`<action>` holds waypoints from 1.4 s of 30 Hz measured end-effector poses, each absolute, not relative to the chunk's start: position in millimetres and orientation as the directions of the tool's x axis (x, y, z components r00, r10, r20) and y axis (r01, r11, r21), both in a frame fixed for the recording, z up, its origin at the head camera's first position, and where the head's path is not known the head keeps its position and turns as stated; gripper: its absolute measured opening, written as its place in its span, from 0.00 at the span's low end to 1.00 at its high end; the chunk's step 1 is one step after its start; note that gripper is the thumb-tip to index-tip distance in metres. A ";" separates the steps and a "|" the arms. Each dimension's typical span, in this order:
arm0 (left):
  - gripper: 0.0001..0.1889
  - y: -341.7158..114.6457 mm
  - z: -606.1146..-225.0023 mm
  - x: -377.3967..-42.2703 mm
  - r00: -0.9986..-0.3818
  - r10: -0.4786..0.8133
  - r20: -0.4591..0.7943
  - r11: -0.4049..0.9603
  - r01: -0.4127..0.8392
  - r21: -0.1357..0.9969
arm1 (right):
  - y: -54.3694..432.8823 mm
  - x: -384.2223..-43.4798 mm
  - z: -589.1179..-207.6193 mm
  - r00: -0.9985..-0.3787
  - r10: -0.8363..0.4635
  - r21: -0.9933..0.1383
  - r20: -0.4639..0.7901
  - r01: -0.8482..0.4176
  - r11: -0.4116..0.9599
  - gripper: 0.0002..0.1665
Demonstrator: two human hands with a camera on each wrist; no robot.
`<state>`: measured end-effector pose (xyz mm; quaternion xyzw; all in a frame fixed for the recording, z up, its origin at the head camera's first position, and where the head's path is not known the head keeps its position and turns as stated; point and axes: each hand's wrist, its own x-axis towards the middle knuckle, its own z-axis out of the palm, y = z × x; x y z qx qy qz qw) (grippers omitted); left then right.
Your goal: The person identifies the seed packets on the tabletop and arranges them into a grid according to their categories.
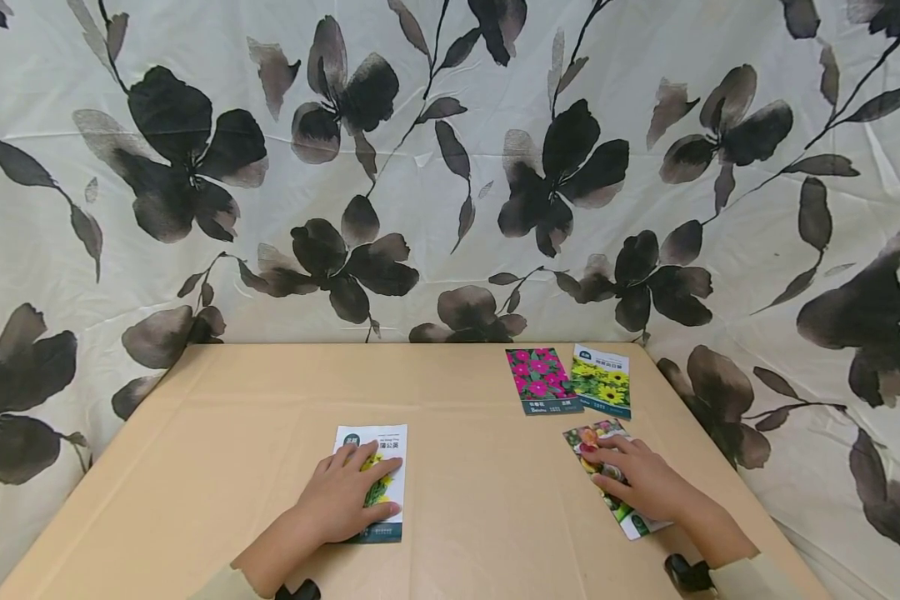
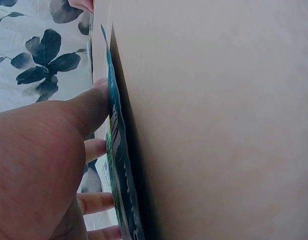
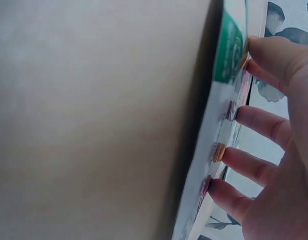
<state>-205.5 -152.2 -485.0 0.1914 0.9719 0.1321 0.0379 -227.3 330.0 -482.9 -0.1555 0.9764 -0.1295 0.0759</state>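
- Nearest, pale sleeves [image 1: 228, 585] and a black wrist device [image 1: 687, 573] mark each forearm reaching over the worktop [image 1: 487, 500].
- The left hand [image 1: 336, 500] has its grip spread wide, fingertips and thumb resting on the white dandelion packet [image 1: 384, 488] at the near middle; nothing is pinched.
- The right hand [image 1: 648, 485] likewise rests with fingers apart on the colourful packet [image 1: 624, 513], which lies askew near the right edge; its grip encloses nothing.
- The step in hand looks like steadying or positioning these two packets; whether they are being set down or picked up, I cannot tell.
- Sliding either one would call for light, even fingertip pressure; lifting would need thumb and fingers to close on its edges.
- Beyond the right hand, the pink-flower packet [image 1: 542, 379] and the yellow-flower packet [image 1: 602, 383] lie side by side, lower corners meeting.
- Farthest, a floral cloth [image 1: 450, 192] hangs behind.
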 end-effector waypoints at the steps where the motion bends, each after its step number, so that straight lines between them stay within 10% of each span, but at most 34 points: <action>1: 0.33 -152.2 -484.7 -205.4 -0.924 0.381 -0.022 0.892 0.362 0.272 | 329.5 -227.1 -482.7 -0.940 -0.322 -0.279 -0.110 -0.282 0.918 0.29; 42: 0.34 -152.8 -483.5 -205.0 -0.921 0.388 -0.022 0.892 0.370 0.259 | 300.4 -223.5 -479.3 -0.941 -0.303 -0.307 -0.149 -0.247 0.919 0.31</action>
